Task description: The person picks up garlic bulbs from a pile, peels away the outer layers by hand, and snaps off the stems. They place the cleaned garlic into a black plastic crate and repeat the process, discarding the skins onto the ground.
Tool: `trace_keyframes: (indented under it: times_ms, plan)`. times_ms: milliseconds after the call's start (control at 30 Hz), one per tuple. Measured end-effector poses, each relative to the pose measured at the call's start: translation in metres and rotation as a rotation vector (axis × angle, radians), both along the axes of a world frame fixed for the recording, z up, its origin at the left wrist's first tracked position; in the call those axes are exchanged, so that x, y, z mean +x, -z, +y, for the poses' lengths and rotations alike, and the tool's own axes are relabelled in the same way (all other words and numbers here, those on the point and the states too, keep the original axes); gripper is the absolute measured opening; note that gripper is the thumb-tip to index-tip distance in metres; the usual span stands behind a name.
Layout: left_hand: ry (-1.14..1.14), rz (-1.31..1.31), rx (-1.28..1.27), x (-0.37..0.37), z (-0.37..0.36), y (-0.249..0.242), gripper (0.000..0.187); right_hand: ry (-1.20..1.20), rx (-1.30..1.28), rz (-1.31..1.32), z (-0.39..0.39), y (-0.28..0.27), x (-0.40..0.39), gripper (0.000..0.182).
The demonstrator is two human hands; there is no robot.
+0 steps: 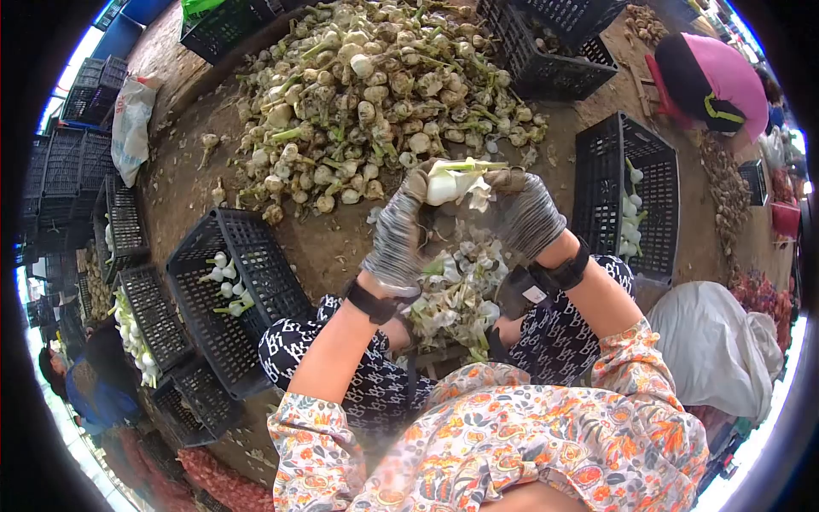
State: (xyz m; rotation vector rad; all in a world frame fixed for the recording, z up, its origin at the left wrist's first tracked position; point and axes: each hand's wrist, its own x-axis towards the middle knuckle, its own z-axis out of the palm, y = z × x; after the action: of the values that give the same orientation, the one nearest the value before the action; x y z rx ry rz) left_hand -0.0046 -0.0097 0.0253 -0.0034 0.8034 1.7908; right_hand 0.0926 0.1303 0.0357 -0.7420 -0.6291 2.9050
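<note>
My left hand (pixel 399 229), in a grey-striped work glove, is closed round a white garlic bulb (pixel 445 188) held out in front of me. A green stem runs from the bulb toward my right hand (pixel 529 213), gloved the same way. The right fingers are closed at the stem's end, and a loose flap of papery skin (pixel 480 194) hangs beside them. Exactly what those fingertips pinch is partly hidden. Beneath both hands, a heap of peeled-off garlic skins (pixel 461 294) lies between my knees.
A large pile of unpeeled garlic (pixel 367 102) covers the floor ahead. Black crates holding white bulbs stand at left (pixel 239 299) and right (pixel 627 200). Another crate (pixel 550 64) is beyond the pile. A white sack (pixel 717 341) sits at right; a person in pink (pixel 725 81) bends at upper right.
</note>
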Motion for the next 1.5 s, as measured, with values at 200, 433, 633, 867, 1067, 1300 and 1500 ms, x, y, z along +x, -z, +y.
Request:
trace_keyframes:
  times_ms: [200, 433, 633, 867, 1067, 1300, 1500]
  plan:
    - [-0.081, 0.458, -0.242, -0.008, 0.003, 0.007, 0.037, 0.04, 0.471, 0.042, 0.006, 0.012, 0.003, 0.031]
    - [-0.219, 0.931, -0.234, -0.003, 0.005, 0.008, 0.026, 0.095, 1.59, 0.117, -0.011, 0.022, 0.005, 0.021]
    - [-0.192, 1.232, -0.283, -0.013, -0.002, 0.005, 0.026, 0.136, 1.401, 0.14, -0.02, 0.008, 0.005, 0.019]
    - [-0.051, 1.087, 0.018, -0.024, -0.005, 0.001, 0.025, 0.115, -0.024, -0.123, 0.017, 0.011, 0.003, 0.021]
    - [-0.18, 0.017, 0.089, -0.022, -0.007, 0.018, 0.028, -0.093, 0.035, -0.123, 0.011, 0.003, 0.008, 0.023]
    - [-0.39, -0.117, -0.184, -0.032, -0.014, 0.031, 0.02, -0.451, 0.863, -0.023, 0.032, -0.015, 0.011, 0.027]
    - [-0.779, -0.453, -0.075, -0.082, -0.081, 0.06, 0.021, -1.199, 1.655, -0.139, 0.018, 0.106, 0.004, 0.039]
